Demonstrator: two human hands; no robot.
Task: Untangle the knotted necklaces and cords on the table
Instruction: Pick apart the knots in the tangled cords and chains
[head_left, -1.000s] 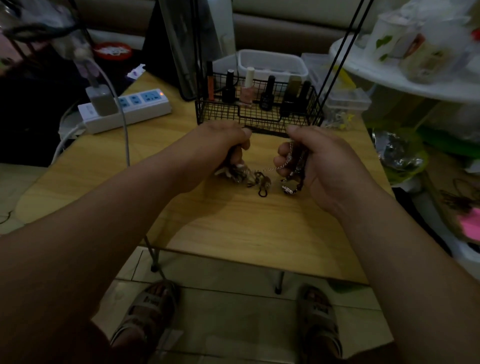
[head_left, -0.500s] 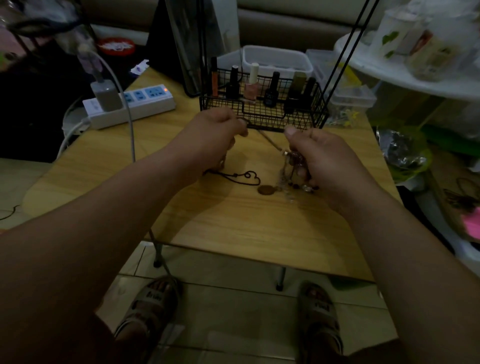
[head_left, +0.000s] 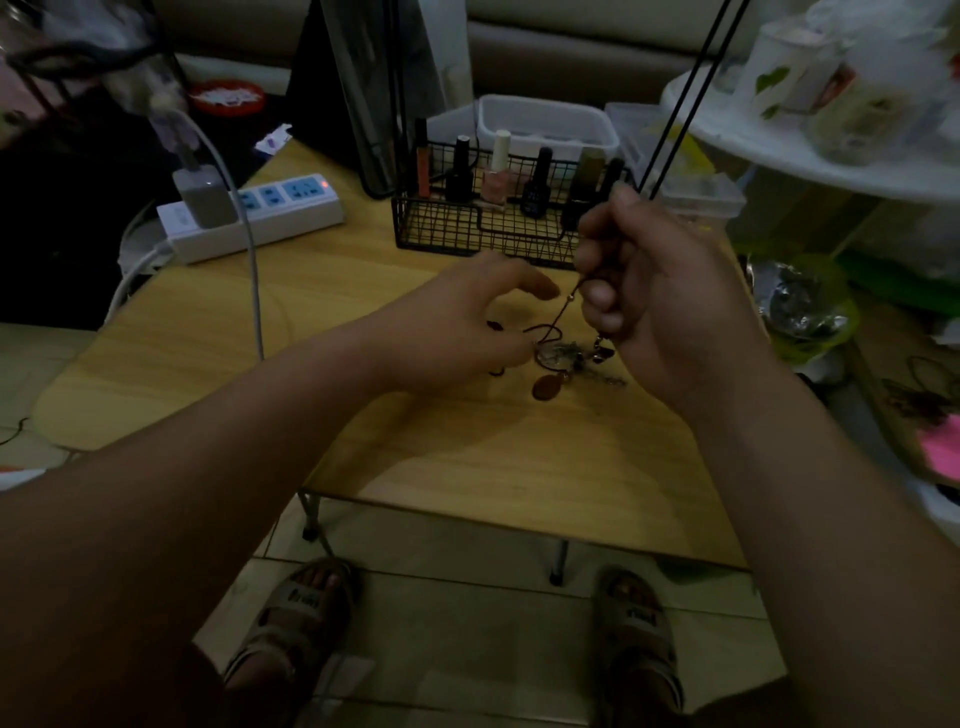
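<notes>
Your bench (head_left: 467, 467) is pale yellow wood with a faint grain. The cord (head_left: 563, 312) is dark brown, and its oval pendant (head_left: 545, 387) is reddish-brown. At the far side, the wire basket (head_left: 441, 234) is black, with a pink bottle (head_left: 493, 187) and an orange tube (head_left: 423, 166). Far left, the power strip (head_left: 270, 218) is white with blue sockets.
</notes>
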